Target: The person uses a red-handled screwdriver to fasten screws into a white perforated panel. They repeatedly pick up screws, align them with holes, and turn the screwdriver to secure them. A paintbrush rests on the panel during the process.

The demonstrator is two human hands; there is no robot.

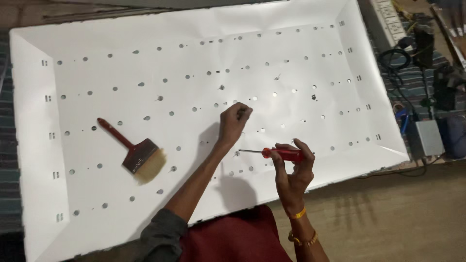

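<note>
Right hand [291, 167] is pinched closed around the red handle of a screwdriver [276, 154], shaft pointing toward 9 o'clock just above the panel. Left hand [233, 123] sits at about 11 o'clock from it, fingers curled shut on something tiny (can't tell what) against the sheet. Both are inside the big white tray-like panel [29, 145], which is full of little holes. Only loose thing lying in it is a paintbrush [138, 155] off at 9 o'clock, well apart from the hands.
</note>
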